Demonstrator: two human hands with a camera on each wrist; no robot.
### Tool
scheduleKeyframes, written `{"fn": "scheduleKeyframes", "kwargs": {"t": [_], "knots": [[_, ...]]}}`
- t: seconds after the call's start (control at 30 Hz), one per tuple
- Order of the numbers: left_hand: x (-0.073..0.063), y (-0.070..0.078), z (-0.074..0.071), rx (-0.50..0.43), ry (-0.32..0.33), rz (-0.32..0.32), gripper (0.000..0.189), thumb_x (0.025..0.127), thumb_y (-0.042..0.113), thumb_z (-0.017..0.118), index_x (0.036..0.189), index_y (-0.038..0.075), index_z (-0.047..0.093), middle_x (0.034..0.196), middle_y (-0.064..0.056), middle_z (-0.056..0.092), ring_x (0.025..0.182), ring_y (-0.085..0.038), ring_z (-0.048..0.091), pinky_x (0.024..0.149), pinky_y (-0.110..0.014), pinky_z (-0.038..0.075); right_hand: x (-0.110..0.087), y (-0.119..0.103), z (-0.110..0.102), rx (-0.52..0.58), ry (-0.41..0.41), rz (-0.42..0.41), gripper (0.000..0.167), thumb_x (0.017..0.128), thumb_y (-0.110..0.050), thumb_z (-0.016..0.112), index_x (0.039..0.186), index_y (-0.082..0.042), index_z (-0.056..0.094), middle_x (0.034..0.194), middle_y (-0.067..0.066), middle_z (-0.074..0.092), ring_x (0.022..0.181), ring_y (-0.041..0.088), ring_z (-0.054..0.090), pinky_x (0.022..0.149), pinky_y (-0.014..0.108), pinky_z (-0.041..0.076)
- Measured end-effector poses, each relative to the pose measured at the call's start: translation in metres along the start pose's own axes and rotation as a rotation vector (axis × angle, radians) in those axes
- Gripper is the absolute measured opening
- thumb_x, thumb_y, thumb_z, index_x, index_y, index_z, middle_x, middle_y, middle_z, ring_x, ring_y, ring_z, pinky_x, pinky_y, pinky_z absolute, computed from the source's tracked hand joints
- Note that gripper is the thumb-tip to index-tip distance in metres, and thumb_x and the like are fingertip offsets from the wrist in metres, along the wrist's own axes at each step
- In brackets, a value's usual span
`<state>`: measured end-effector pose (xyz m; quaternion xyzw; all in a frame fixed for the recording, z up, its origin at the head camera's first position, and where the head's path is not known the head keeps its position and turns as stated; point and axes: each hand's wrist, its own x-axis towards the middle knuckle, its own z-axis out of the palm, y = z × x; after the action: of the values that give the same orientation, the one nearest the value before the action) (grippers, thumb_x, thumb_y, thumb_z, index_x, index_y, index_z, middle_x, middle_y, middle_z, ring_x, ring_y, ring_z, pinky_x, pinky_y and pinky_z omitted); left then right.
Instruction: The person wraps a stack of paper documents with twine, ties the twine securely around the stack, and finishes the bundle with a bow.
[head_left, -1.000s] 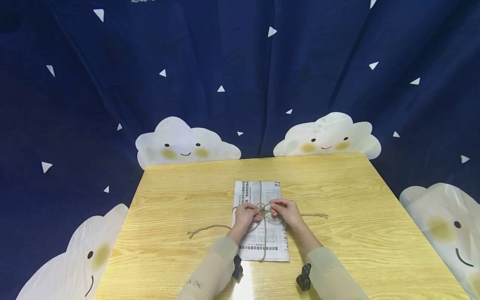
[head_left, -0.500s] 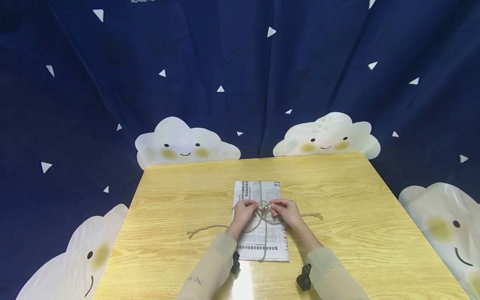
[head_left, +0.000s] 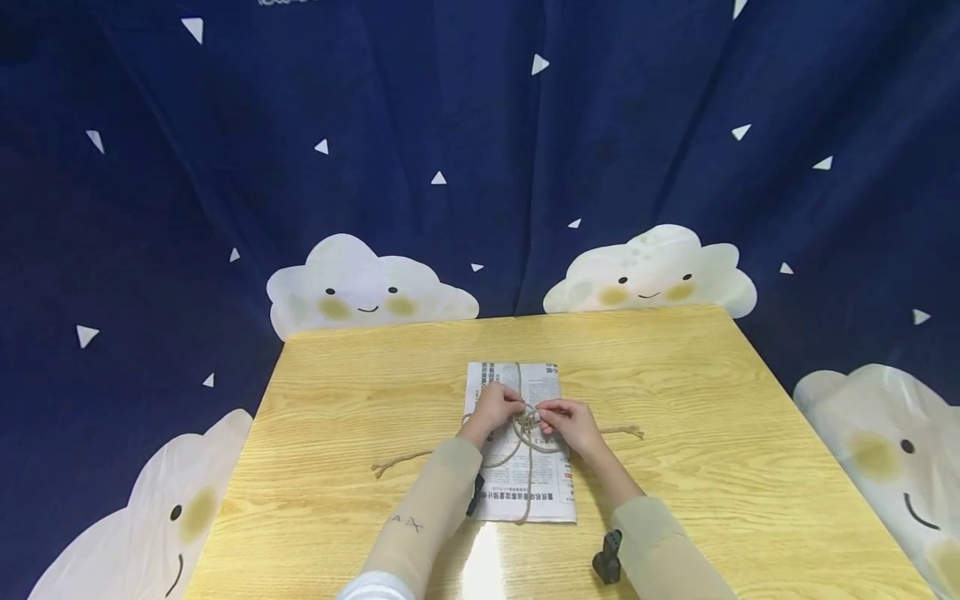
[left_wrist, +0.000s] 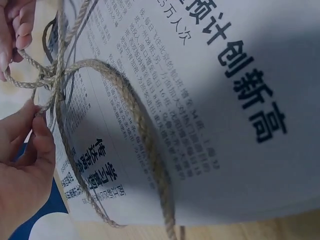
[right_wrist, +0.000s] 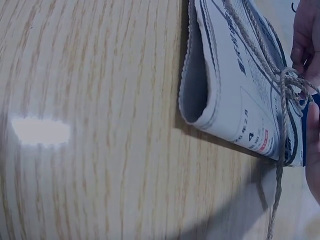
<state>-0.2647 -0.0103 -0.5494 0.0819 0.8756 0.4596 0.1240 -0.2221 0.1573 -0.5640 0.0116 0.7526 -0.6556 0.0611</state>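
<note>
A folded newspaper bundle point(head_left: 504, 492) lies on the table, bound lengthwise and crosswise with brown twine point(left_wrist: 127, 95). The strands cross and loop over each other in a loose knot point(head_left: 527, 421) at its middle. My left hand point(head_left: 495, 407) pinches a strand at the knot's left side, between thumb and fingertips point(left_wrist: 31, 111). From the other side, my right hand point(head_left: 573, 425) pinches the loop of twine above the knot. One twine end point(head_left: 401, 461) trails left onto the wood; another end point(head_left: 626, 431) runs out to the right.
The wooden table point(head_left: 360, 383) reaches back to a dark blue curtain point(head_left: 420, 108) printed with clouds and triangles. A small black device point(head_left: 607, 558) is strapped at my right sleeve. Light glares off the table's front.
My left hand first drew slightly left, then moved up and right to the knot, its forearm swinging right. The right hand stays nearly in place. The right twine end has drawn in a little.
</note>
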Motion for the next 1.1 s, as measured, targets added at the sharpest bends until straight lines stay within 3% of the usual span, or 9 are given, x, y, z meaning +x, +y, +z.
{"fn": "scheduleKeyframes", "kwargs": {"t": [0.17,0.27,0.4,0.53,0.63,0.77,0.9,1.0,1.1], "knots": [[-0.004,-0.003,0.000,-0.047,-0.016,-0.031,0.010,0.083,0.005,0.063,0.085,-0.002,0.070,0.075,-0.009,0.067,0.063,-0.014,0.060,0.054,-0.022,0.050,0.000,0.001,-0.001,0.005,-0.005,-0.002,0.022,0.085,0.001,0.060,0.103,0.013,0.061,0.092,0.031,0.062,0.068,0.021,0.064,0.064,0.030,0.056],[-0.009,-0.004,0.000,-0.204,-0.019,-0.119,0.010,0.082,0.002,0.062,0.085,-0.006,0.067,0.068,-0.011,0.065,0.056,-0.016,0.062,0.056,-0.026,0.054,0.000,0.002,-0.001,-0.014,-0.001,-0.002,0.021,0.085,-0.001,0.060,0.102,0.011,0.062,0.090,0.028,0.063,0.068,0.022,0.064,0.064,0.030,0.056],[-0.014,-0.008,0.003,-0.431,-0.020,-0.214,0.013,0.081,-0.001,0.060,0.088,-0.010,0.065,0.074,-0.017,0.066,0.057,-0.016,0.065,0.064,-0.029,0.056,0.001,0.003,-0.002,-0.035,0.006,-0.011,0.020,0.085,-0.002,0.061,0.101,0.010,0.063,0.087,0.024,0.064,0.068,0.024,0.064,0.064,0.032,0.056],[-0.019,-0.013,0.006,-0.562,-0.046,-0.198,0.011,0.079,-0.003,0.060,0.086,-0.011,0.064,0.073,-0.017,0.066,0.057,-0.015,0.065,0.062,-0.026,0.056,-0.002,0.000,-0.003,-0.034,0.004,-0.012,0.021,0.085,0.000,0.061,0.103,0.011,0.061,0.088,0.026,0.064,0.070,0.027,0.065,0.067,0.035,0.056],[-0.020,-0.016,0.010,-0.592,-0.053,-0.185,0.009,0.078,-0.002,0.063,0.083,-0.009,0.066,0.070,-0.015,0.066,0.056,-0.013,0.064,0.060,-0.026,0.056,-0.008,-0.002,-0.002,-0.049,-0.002,-0.046,0.022,0.084,-0.001,0.062,0.103,0.011,0.061,0.090,0.028,0.063,0.073,0.031,0.065,0.068,0.036,0.056],[-0.019,-0.017,0.014,-0.580,-0.038,-0.207,0.013,0.079,0.002,0.066,0.086,-0.008,0.067,0.067,-0.012,0.066,0.053,-0.009,0.061,0.057,-0.024,0.055,-0.022,0.000,0.002,-0.126,0.000,-0.200,0.018,0.082,0.000,0.064,0.098,0.007,0.064,0.089,0.024,0.064,0.075,0.032,0.064,0.066,0.030,0.056],[-0.020,-0.015,0.015,-0.550,-0.026,-0.197,0.014,0.079,0.001,0.066,0.087,-0.010,0.066,0.065,-0.010,0.066,0.050,-0.007,0.058,0.055,-0.023,0.054,-0.040,0.011,0.010,-0.291,0.019,-0.443,0.014,0.077,0.004,0.068,0.091,0.001,0.067,0.090,0.010,0.066,0.080,0.023,0.063,0.069,0.022,0.054],[-0.023,-0.012,0.013,-0.502,-0.023,-0.175,0.013,0.078,0.002,0.068,0.086,-0.009,0.067,0.068,-0.009,0.066,0.051,-0.008,0.057,0.056,-0.024,0.055,-0.053,0.021,0.019,-0.441,0.032,-0.595,0.017,0.073,0.006,0.070,0.088,-0.004,0.068,0.090,0.002,0.066,0.084,0.018,0.063,0.075,0.023,0.053],[-0.025,-0.010,0.011,-0.406,-0.030,-0.128,0.012,0.077,0.003,0.069,0.084,-0.006,0.067,0.069,-0.009,0.066,0.052,-0.009,0.057,0.055,-0.025,0.054,-0.064,0.029,0.027,-0.567,0.030,-0.679,0.019,0.074,0.006,0.070,0.089,-0.005,0.068,0.091,0.000,0.065,0.087,0.018,0.063,0.079,0.028,0.052]]}}
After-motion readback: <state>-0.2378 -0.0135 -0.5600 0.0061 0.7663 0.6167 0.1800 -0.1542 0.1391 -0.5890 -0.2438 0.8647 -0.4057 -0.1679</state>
